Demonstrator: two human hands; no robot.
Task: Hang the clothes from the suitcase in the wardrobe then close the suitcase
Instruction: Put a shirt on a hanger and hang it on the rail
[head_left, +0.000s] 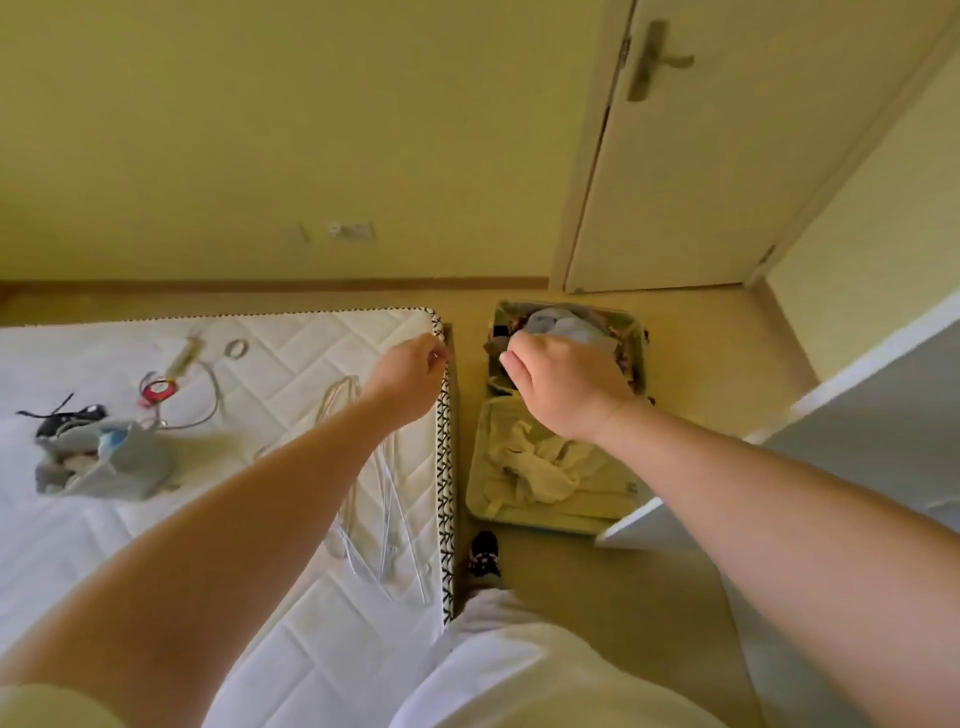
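An open suitcase (636, 358) lies on the floor between the mattress and the wardrobe. Its far half holds a blue-grey garment (563, 325) among darker clothes. The near half holds a crumpled cream garment (540, 462). Several thin white hangers (387, 519) lie on the mattress (311, 353) near its right edge. My left hand (413, 376) hovers over the mattress corner, fingers curled against the thumb, with nothing visible in them. My right hand (563, 387) hangs above the suitcase's far half with loosely curled fingers and holds nothing I can see. The white wardrobe panel (852, 395) stands at the right.
A grey pouch (104, 457), a red tape roll (158, 389), a cable and small items lie on the mattress's left part. A closed door (691, 171) is behind the suitcase. My foot (484, 553) stands on the floor just before the suitcase.
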